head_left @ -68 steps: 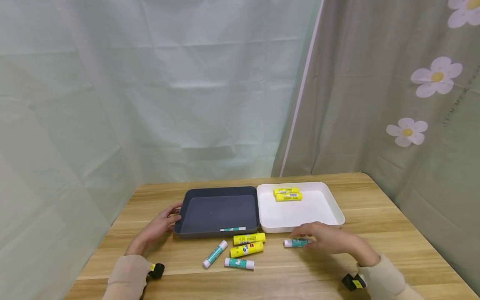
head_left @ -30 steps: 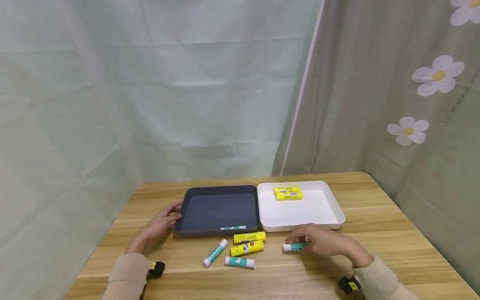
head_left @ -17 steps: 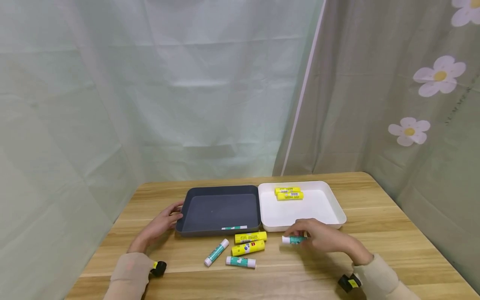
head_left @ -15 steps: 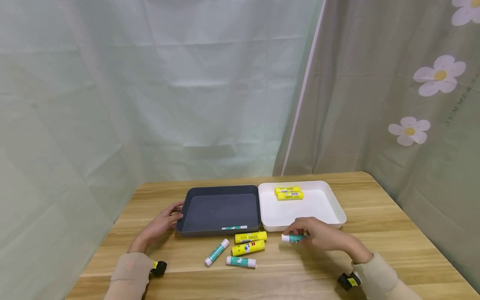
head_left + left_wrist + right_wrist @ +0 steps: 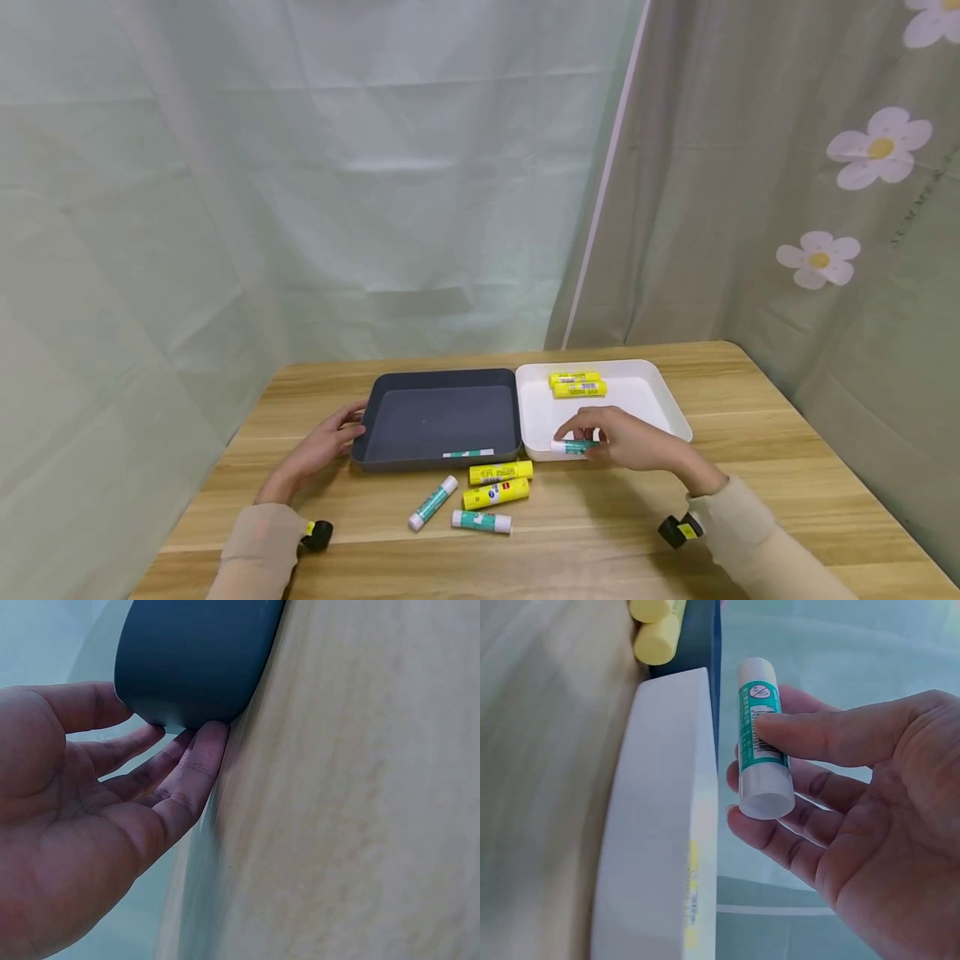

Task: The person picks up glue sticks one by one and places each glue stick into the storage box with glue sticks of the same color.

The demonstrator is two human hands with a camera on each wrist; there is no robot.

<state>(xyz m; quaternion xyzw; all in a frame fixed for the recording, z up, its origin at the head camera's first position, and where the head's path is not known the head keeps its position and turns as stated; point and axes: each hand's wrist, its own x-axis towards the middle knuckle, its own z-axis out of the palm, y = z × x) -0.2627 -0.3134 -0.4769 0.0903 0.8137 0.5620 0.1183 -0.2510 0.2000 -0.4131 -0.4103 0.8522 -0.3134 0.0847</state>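
One green glue stick [image 5: 572, 447], lifted off table [image 5: 570, 567], now near white tray [image 5: 637, 414]

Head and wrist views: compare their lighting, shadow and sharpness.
Head view: even light, a soft shadow on the wooden table below the right hand. Left wrist view: dimmer, bluish cast, the table's grain smeared, the dark gray tray looking blue. Right wrist view: the held teal-labelled glue stick crisp enough to show its barcode, the yellow glue sticks softer.
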